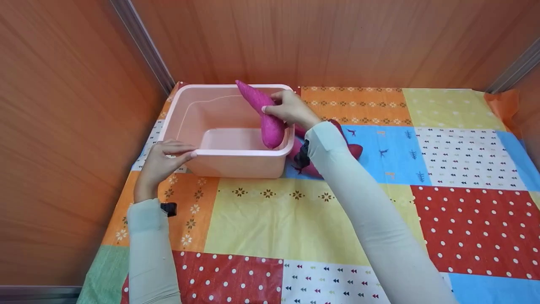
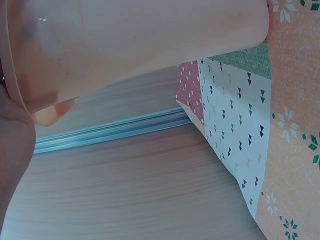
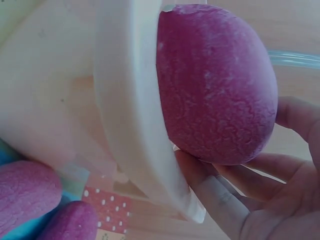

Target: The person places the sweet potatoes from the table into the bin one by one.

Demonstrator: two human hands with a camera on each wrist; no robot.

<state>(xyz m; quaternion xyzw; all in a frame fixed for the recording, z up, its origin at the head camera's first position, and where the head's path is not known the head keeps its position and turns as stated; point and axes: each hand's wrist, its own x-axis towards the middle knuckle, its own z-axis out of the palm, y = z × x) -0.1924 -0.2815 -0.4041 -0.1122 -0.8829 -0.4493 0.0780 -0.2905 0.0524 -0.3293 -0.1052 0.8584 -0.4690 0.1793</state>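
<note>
My right hand grips a magenta sweet potato by its middle. It is held tilted over the right end of a pink plastic tub, thin tip up and rounded end down inside the rim. In the right wrist view, thumb and fingers curl about the sweet potato beside the tub's rim. At the tub's front left corner, my left hand holds the rim between thumb and fingers. In the left wrist view only part of that hand shows.
More magenta sweet potatoes and a dark red one lie right of the tub, partly hidden by the right forearm. A patchwork-patterned cloth covers the table. Wooden panels stand close behind the tub and to its left.
</note>
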